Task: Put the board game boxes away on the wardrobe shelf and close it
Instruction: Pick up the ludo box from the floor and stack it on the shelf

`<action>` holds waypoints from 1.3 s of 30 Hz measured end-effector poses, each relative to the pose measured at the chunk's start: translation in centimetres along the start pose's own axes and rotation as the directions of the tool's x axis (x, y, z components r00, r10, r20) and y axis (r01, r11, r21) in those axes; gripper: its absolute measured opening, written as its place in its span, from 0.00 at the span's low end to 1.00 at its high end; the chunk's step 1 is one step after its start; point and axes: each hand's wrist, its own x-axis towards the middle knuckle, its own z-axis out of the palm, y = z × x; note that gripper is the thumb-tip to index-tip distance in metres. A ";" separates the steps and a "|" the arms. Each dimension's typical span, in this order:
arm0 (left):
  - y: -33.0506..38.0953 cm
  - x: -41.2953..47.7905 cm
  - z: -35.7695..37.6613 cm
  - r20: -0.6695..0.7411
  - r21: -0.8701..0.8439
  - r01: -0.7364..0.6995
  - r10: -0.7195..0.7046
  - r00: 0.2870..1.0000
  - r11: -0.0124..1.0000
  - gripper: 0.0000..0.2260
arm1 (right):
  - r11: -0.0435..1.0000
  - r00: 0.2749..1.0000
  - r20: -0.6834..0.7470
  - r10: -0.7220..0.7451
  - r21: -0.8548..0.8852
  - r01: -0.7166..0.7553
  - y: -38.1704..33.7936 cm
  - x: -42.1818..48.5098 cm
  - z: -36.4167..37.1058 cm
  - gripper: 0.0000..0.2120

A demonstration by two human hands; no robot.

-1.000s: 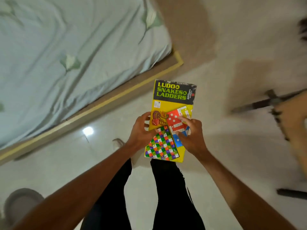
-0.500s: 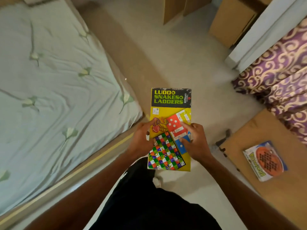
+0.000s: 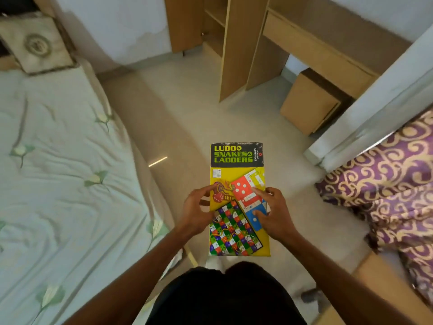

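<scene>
I hold a yellow Ludo and Snakes & Ladders box [image 3: 236, 165] flat in front of me over the floor. My left hand [image 3: 198, 211] grips its left edge, thumb on top. My right hand [image 3: 273, 213] grips its right edge, fingers spread over the lid. Ahead at the top stands a wooden wardrobe [image 3: 212, 24] with its door [image 3: 236, 48] swung open toward me; bare shelves show inside.
A bed with a pale green sheet [image 3: 58, 172] and a pillow [image 3: 35, 44] fills the left. A wooden desk [image 3: 323, 43] and low cabinet [image 3: 307, 104] stand right of the wardrobe. A purple patterned curtain [image 3: 386, 174] hangs at right. A table corner [image 3: 375, 285] is at lower right.
My view has lifted from the floor toward the room, bringing the open wardrobe and desk into sight. The box stays held in both hands. The table with another game box has left the view.
</scene>
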 end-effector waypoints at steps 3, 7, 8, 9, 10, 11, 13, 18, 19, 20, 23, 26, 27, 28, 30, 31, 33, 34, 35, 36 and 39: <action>1.6 6.0 -1.7 -0.048 -0.018 0.007 -0.008 0.999 1.000 0.31 | 0.999 0.999 0.009 -0.034 -0.034 0.035 -2.1 7.4 -1.1 0.30; 2.6 14.0 -4.4 -0.129 -0.049 0.025 -0.031 0.991 0.998 0.32 | 0.996 0.995 0.049 -0.089 -0.026 0.090 -4.8 17.3 -1.2 0.30; 2.7 15.7 -5.1 -0.142 -0.049 0.030 -0.037 0.989 0.998 0.32 | 0.993 0.992 0.060 -0.110 -0.027 0.112 -5.4 19.5 -1.2 0.29; 2.8 18.2 -6.0 -0.161 -0.045 0.037 -0.044 0.986 0.998 0.32 | 0.990 0.988 0.078 -0.134 -0.027 0.137 -6.1 22.6 -0.8 0.30; 2.7 20.2 -6.7 -0.167 -0.036 0.050 -0.055 0.984 0.998 0.33 | 0.988 0.984 0.098 -0.150 -0.032 0.154 -6.7 25.1 -0.5 0.30; 2.6 23.1 -7.8 -0.180 -0.035 0.062 -0.067 0.981 0.997 0.33 | 0.985 0.980 0.109 -0.167 -0.026 0.171 -7.5 28.7 -0.2 0.30; 3.0 28.0 -9.9 -0.206 -0.038 0.084 -0.090 0.974 0.996 0.33 | 0.980 0.970 0.145 -0.196 -0.002 0.198 -9.2 34.8 0.3 0.30; 5.4 40.0 -16.6 -0.280 -0.024 0.099 -0.102 0.955 0.995 0.33 | 0.967 0.943 0.217 -0.253 0.075 0.242 -15.2 49.2 0.6 0.29; 6.0 42.2 -17.9 -0.300 -0.025 0.104 -0.106 0.948 0.994 0.33 | 0.966 0.939 0.227 -0.259 0.081 0.246 -16.4 51.8 0.7 0.29; 6.4 44.2 -19.2 -0.321 -0.024 0.100 -0.102 0.941 0.995 0.33 | 0.960 0.933 0.227 -0.280 0.084 0.267 -17.8 54.2 0.8 0.29; 6.7 50.3 -22.9 -0.361 -0.039 0.131 -0.137 0.923 0.991 0.32 | 0.953 0.919 0.253 -0.302 0.091 0.288 -21.6 61.5 1.7 0.29; 6.4 56.2 -26.5 -0.392 -0.070 0.138 -0.154 0.907 0.988 0.32 | 0.944 0.903 0.274 -0.330 0.101 0.314 -24.7 68.3 3.0 0.28; 6.2 58.2 -27.6 -0.397 -0.089 0.138 -0.162 0.904 0.986 0.32 | 0.942 0.900 0.278 -0.337 0.101 0.321 -25.5 70.5 3.5 0.28; 5.9 61.0 -29.2 -0.402 -0.103 0.137 -0.167 0.900 0.985 0.32 | 0.941 0.899 0.276 -0.339 0.099 0.324 -26.6 73.5 4.3 0.28; 5.6 65.4 -31.7 -0.405 -0.108 0.135 -0.167 0.899 0.985 0.31 | 0.941 0.900 0.274 -0.338 0.102 0.323 -28.4 78.0 5.6 0.27; 5.5 68.2 -33.4 -0.403 -0.114 0.136 -0.170 0.899 0.984 0.31 | 0.942 0.903 0.268 -0.336 0.110 0.318 -29.6 80.9 6.4 0.27; 5.3 73.7 -36.9 -0.397 -0.104 0.147 -0.176 0.901 0.984 0.31 | 0.942 0.908 0.252 -0.334 0.111 0.316 -32.1 86.3 7.9 0.28; 5.4 76.1 -38.5 -0.388 -0.095 0.151 -0.176 0.905 0.984 0.31 | 0.945 0.913 0.248 -0.325 0.113 0.306 -33.4 88.5 8.4 0.28; 5.5 78.5 -40.2 -0.376 -0.077 0.152 -0.170 0.911 0.985 0.31 | 0.949 0.919 0.238 -0.313 0.115 0.293 -34.7 90.8 8.8 0.28; 5.7 81.5 -42.2 -0.364 -0.065 0.147 -0.161 0.918 0.987 0.31 | 0.953 0.928 0.222 -0.299 0.117 0.279 -36.3 93.6 9.2 0.28; 6.8 88.7 -46.5 -0.329 -0.043 0.126 -0.133 0.935 0.991 0.31 | 0.954 0.940 0.184 -0.289 0.133 0.267 -39.8 100.2 9.7 0.28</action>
